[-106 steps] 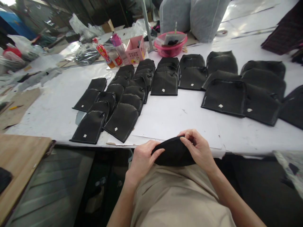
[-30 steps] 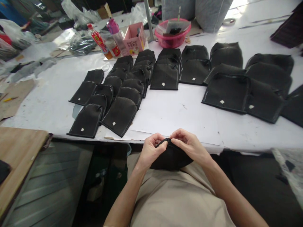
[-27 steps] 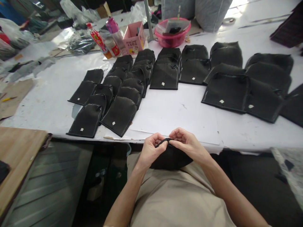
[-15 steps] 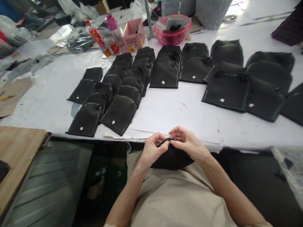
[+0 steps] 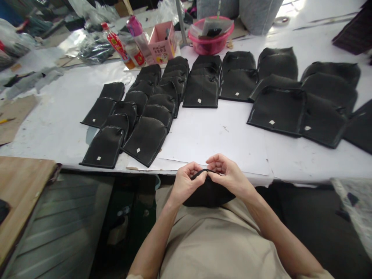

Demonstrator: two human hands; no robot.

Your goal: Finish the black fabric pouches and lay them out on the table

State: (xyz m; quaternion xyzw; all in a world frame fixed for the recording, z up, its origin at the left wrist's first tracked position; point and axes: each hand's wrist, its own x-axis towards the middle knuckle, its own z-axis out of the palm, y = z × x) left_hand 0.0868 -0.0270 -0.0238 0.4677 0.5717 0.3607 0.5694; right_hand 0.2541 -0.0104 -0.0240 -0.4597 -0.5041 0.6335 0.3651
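Close to my body, at the table's front edge, a black fabric piece (image 5: pixel 209 193) is pinched along its upper edge. My left hand (image 5: pixel 188 182) grips that edge between thumb and curled fingers. Right beside it, my right hand (image 5: pixel 228 175) pinches the same edge, so the thumbs nearly meet. The lower part of the piece hangs against my beige clothing. Beyond my hands, several similar black fabric pieces lie overlapped in rows, among them one at the front (image 5: pixel 147 141) and one at the right (image 5: pixel 276 110); some bear a small pale sticker.
On the white-covered table (image 5: pixel 215 135), a pink basin (image 5: pixel 210 44), a pink box (image 5: pixel 162 42) and a red-labelled bottle (image 5: pixel 116 44) stand at the back. A wooden board (image 5: pixel 26 186) is at the lower left. Grey bags (image 5: pixel 258 15) sit behind.
Both hands hold the same pinch on the black fabric piece. The whole view has shifted very slightly; the pieces on the table lie as before.
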